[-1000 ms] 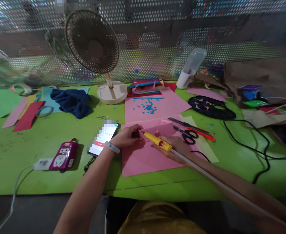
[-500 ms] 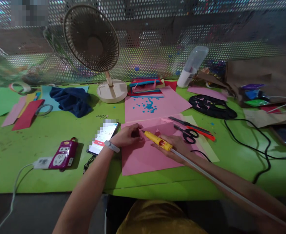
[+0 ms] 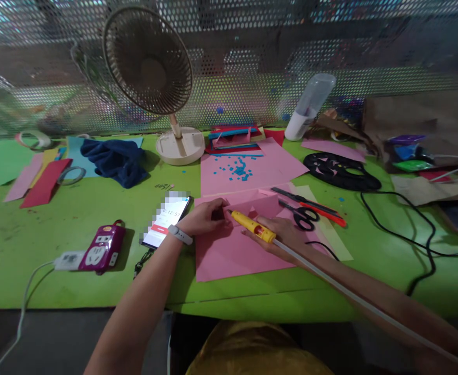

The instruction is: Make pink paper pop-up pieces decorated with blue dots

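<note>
My right hand point(image 3: 279, 234) is closed around a yellow glue gun point(image 3: 252, 225), a long glue stick trailing from its back end. The gun's nozzle points left, at a folded piece of pink paper point(image 3: 254, 199). My left hand point(image 3: 207, 216) pinches that folded paper's left end, close to the nozzle. Both hands are over a flat pink sheet point(image 3: 229, 260). Right beside them are black scissors point(image 3: 305, 217) and a red-and-black utility knife point(image 3: 326, 211). Any glue at the nozzle is too small to make out.
A phone point(image 3: 166, 221) lies by my left wrist, and a purple power strip point(image 3: 100, 250) farther left. Behind stand a fan point(image 3: 180, 147) and a white bottle point(image 3: 309, 107). Tiny blue paper bits point(image 3: 240, 169) cover another pink sheet. A black cable point(image 3: 393, 229) crosses the right side.
Both hands and the glue gun keep almost the same place. The whole view has shifted very slightly.
</note>
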{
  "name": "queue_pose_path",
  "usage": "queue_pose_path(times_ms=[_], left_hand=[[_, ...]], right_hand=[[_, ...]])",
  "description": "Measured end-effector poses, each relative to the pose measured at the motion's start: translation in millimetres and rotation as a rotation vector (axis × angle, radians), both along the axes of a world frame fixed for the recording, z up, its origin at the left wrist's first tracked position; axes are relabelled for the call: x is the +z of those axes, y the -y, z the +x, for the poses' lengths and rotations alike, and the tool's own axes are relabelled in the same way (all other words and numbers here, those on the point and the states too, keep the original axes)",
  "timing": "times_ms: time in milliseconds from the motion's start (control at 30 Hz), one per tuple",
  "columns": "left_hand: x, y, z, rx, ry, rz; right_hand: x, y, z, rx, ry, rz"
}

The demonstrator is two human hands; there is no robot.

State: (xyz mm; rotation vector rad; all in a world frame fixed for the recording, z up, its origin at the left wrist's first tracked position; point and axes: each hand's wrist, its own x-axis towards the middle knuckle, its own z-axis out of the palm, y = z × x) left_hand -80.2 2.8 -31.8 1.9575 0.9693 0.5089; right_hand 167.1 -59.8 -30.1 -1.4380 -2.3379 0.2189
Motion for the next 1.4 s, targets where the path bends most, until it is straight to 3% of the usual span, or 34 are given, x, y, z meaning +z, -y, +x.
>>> queue_pose_path(times_ms=[633, 867, 1000, 1400], left_hand=[[1.9, 0.6, 0.1, 0.035, -0.047, 0.025], [4.9, 1.9, 1.6, 0.027, -0.05, 0.012], [7.2, 2.9, 2.5, 0.039, -0.049, 0.023], [6.0, 4.1, 4.5, 0.19, -0.184, 0.22]], right_hand=[[-6.7, -2.1, 1.0, 0.005, 0.018, 0.07], [1.4, -6.4, -0.3, 0.152, 0.02, 0.22], [8.4, -4.9, -1.5, 0.141, -0.017, 0.225], [11.9, -6.4, -2.2, 0.135, -0.073, 0.193]])
